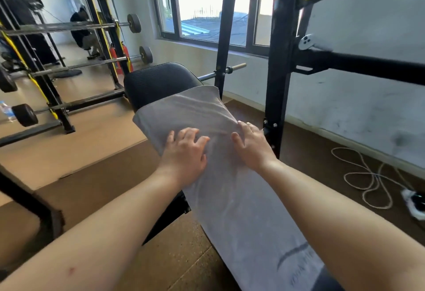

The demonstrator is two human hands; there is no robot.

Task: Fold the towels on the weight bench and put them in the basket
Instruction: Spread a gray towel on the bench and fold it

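We count one grey towel [202, 116], which lies lengthwise along the one black weight bench [156, 79], and two hands on it. Near its close end there is a dark mark, too blurred for us to read. The left hand [184, 153] presses the towel with spread, relaxed fingers. The right hand [251, 146] lies flat at its right edge and grasps nothing.

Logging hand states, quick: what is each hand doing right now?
Left hand: open, pressing on the grey towel.
Right hand: open, flat on the towel.
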